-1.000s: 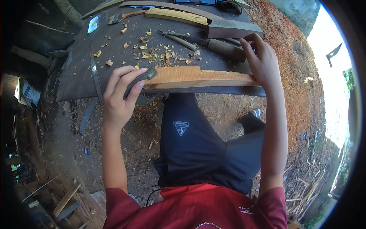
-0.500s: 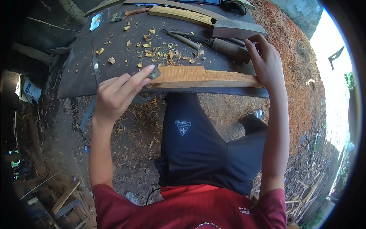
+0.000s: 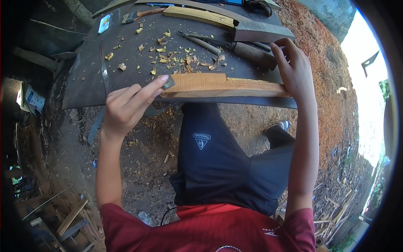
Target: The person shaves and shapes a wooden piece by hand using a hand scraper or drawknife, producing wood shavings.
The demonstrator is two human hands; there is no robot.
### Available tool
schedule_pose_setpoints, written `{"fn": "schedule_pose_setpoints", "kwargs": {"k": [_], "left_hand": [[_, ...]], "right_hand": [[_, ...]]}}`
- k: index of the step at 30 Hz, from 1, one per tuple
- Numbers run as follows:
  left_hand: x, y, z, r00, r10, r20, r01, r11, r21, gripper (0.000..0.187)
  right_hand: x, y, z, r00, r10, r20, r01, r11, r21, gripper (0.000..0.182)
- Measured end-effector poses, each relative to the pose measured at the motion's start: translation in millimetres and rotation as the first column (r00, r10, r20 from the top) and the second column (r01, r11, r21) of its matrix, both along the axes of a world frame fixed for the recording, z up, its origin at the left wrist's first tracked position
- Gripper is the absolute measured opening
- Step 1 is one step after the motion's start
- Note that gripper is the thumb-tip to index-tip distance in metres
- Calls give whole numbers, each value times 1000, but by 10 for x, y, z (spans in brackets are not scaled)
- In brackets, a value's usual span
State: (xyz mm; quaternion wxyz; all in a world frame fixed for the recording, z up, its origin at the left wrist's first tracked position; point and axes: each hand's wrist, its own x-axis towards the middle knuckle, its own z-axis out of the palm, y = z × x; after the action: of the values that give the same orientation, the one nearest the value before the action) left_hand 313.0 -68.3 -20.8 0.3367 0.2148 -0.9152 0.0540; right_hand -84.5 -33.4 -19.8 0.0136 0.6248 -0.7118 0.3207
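Observation:
A pale orange wood piece (image 3: pixel 210 86) lies along the table's near edge, with a small step on its upper side. At its left end my left hand (image 3: pixel 128 103) is closed, pinching a small grey-green piece (image 3: pixel 168 82) against the wood. My right hand (image 3: pixel 294 69) rests at the wood's right end, its fingers curled; the thumb and index finger are above the wood, and what they hold, if anything, is hidden. Just beyond the wood are curled shavings (image 3: pixel 189 63) and a thick wooden handle (image 3: pixel 254 54).
On the dark table (image 3: pixel 90 88) lie a metal strip (image 3: pixel 104 69), a thin-handled tool (image 3: pixel 203 43), a yellowish wood bar (image 3: pixel 198 16), a large blade (image 3: pixel 263 32) and a brush (image 3: pixel 131 17). Sawdust covers the ground (image 3: pixel 331 126) at the right.
My left hand has shifted slightly left and down, along with its fingertips on the small piece. My right hand and the wood have barely moved.

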Motion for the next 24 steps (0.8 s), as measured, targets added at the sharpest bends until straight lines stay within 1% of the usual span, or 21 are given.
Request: {"fn": "schedule_pose_setpoints", "kwargs": {"k": [7,10,13,16,19,22,24], "left_hand": [[-3,-24,2,1000,-15,-2,15,1000,7,48],[10,-29,5,1000,-11,16,10,1000,15,48],[13,-42,18,1000,-15,24,15,1000,19,48],[2,-41,36,1000,-19,22,19,1000,17,48],[-3,-40,29,1000,-26,12,25,1000,18,48],[-9,-39,33,1000,-23,20,22,1000,15,48],[2,-41,43,999,-19,32,18,1000,15,48]], "right_hand": [[-12,-2,0,1000,10,-8,-10,1000,-13,33],[-29,-12,-14,999,12,-41,-16,996,-85,32],[20,36,50,999,-38,18,41,982,-184,31],[39,69,79,997,-54,47,63,970,-235,31],[45,70,80,998,-55,13,56,938,-341,28],[83,93,115,993,23,-118,-85,832,-548,20],[224,266,185,971,106,-212,-220,740,-636,15]]}}
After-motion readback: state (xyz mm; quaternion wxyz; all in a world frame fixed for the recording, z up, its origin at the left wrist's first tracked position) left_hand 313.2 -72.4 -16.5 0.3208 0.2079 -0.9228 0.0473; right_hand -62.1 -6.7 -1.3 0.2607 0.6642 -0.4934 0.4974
